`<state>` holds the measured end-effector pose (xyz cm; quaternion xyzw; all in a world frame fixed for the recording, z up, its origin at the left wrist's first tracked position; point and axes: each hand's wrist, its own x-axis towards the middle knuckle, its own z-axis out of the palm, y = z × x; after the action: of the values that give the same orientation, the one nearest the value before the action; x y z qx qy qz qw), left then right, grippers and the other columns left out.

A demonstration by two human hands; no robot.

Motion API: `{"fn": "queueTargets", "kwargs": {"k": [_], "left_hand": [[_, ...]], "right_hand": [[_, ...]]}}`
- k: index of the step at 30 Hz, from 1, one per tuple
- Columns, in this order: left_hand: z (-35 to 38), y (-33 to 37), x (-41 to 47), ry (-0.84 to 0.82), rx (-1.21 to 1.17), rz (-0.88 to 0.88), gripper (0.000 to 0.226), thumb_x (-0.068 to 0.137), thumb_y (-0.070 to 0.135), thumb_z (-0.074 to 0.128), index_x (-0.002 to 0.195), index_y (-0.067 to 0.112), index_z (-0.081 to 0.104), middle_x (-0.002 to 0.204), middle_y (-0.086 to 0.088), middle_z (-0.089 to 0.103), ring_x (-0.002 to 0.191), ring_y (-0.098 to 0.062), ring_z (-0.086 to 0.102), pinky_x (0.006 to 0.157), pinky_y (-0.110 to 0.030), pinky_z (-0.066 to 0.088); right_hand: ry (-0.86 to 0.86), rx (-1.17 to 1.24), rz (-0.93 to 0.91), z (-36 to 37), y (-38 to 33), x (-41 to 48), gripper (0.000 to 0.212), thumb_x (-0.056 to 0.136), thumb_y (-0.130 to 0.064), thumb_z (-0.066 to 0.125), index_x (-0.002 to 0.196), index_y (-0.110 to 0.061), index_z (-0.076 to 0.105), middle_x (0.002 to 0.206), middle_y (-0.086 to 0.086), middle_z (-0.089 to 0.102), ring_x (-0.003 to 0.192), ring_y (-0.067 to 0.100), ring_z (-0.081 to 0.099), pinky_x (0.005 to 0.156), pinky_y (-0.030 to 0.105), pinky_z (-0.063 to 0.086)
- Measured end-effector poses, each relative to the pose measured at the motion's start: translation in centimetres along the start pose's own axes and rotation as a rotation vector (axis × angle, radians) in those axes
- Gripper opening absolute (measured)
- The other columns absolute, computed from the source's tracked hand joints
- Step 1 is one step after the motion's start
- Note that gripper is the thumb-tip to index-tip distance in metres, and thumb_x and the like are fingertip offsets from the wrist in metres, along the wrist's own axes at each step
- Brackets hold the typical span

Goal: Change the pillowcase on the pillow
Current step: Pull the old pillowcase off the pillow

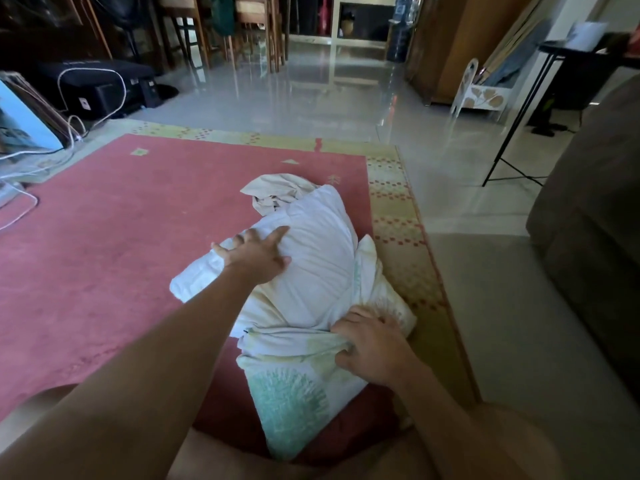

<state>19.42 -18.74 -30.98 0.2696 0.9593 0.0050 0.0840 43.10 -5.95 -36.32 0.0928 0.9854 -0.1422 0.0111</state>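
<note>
On the red rug (121, 254), toward its right border, the fingers (341, 329) of the right hand (372, 344) are curled tight into a bunch of cloth: the gathered open edge of the white pillowcase (311, 271) where it meets the leaf-printed cover (291, 396). The left hand (258, 252) lies flat on top of the pillow (322, 216), its fingers (277, 233) spread and straight, pressing down and holding nothing. That palm rests on the left part of the white bundle, with a loose white corner sticking out beneath the wrist toward the rug's middle.

The pillow lies lengthwise away from the person, its far end plump and its near end wrapped in the pale green leaf print, which reaches down between the person's knees. A second, cream-coloured cloth (277, 192) is crumpled just beyond the pillow's far end, touching it. The rug's yellow patterned border (398, 237) runs along the pillow's right side, and past it is glossy tiled floor (311, 98). A brown sofa (588, 220) stands at the right edge of view, and white cables (20, 209) trail across the rug's left edge.
</note>
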Motion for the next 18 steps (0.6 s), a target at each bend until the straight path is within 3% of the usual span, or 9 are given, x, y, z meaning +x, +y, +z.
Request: {"fn": "queueTargets", "kwargs": {"k": [3, 6, 10, 14, 16, 18], "left_hand": [[1.3, 0.4, -0.2, 0.009, -0.049, -0.035, 0.064, 0.100, 0.057, 0.032, 0.155, 0.045, 0.003, 0.158, -0.027, 0.017, 0.148, -0.046, 0.015, 0.109, -0.077, 0.009], [2.0, 2.9, -0.9, 0.107, -0.129, 0.090, 0.058, 0.098, 0.043, 0.039, 0.152, 0.033, 0.019, 0.148, -0.026, 0.027, 0.140, -0.044, 0.026, 0.111, -0.074, 0.014], [3.4, 6.2, -1.6, 0.096, -0.087, 0.264, 0.061, 0.090, 0.060, 0.049, 0.146, 0.045, 0.028, 0.147, -0.017, 0.020, 0.140, -0.039, 0.021, 0.112, -0.067, 0.015], [2.6, 6.7, 1.2, 0.105, -0.157, 0.184, 0.071, 0.087, 0.072, 0.044, 0.147, 0.039, 0.024, 0.148, -0.020, 0.023, 0.140, -0.042, 0.023, 0.111, -0.074, 0.013], [1.1, 5.9, 3.8, 0.079, -0.236, 0.059, 0.088, 0.083, 0.080, 0.043, 0.152, 0.031, 0.017, 0.153, -0.026, 0.023, 0.145, -0.044, 0.020, 0.111, -0.074, 0.010], [0.1, 4.1, 6.5, 0.002, -0.385, -0.077, 0.112, 0.075, 0.086, 0.050, 0.157, 0.026, 0.003, 0.160, -0.027, 0.018, 0.149, -0.045, 0.014, 0.115, -0.071, 0.008]], "right_hand": [[0.014, 0.027, 0.002, 0.1, -0.7, 0.5, 0.045, 0.080, -0.048, 0.056, 0.123, -0.033, 0.057, 0.121, -0.016, 0.050, 0.125, 0.003, 0.034, 0.098, 0.042, 0.034], [0.052, 0.023, -0.011, 0.6, -1.4, 1.1, 0.046, 0.079, -0.045, 0.052, 0.123, -0.031, 0.056, 0.122, -0.014, 0.048, 0.124, 0.006, 0.037, 0.095, 0.044, 0.036], [0.175, 0.003, 0.004, 1.2, -1.1, 1.3, 0.041, 0.082, -0.042, 0.052, 0.121, -0.034, 0.059, 0.121, -0.016, 0.052, 0.123, 0.006, 0.044, 0.096, 0.043, 0.034], [0.217, 0.046, 0.036, 1.1, -0.6, 1.5, 0.036, 0.085, -0.047, 0.052, 0.118, -0.037, 0.061, 0.120, -0.021, 0.055, 0.122, 0.002, 0.046, 0.100, 0.045, 0.034], [0.293, 0.052, 0.040, 1.3, -0.5, 1.7, 0.030, 0.086, -0.051, 0.049, 0.107, -0.038, 0.067, 0.112, -0.022, 0.059, 0.117, 0.000, 0.050, 0.100, 0.046, 0.035], [0.334, 0.080, 0.060, 1.4, -0.2, 2.2, 0.037, 0.090, -0.056, 0.041, 0.097, -0.037, 0.072, 0.109, -0.024, 0.063, 0.121, -0.002, 0.047, 0.102, 0.047, 0.031]]}}
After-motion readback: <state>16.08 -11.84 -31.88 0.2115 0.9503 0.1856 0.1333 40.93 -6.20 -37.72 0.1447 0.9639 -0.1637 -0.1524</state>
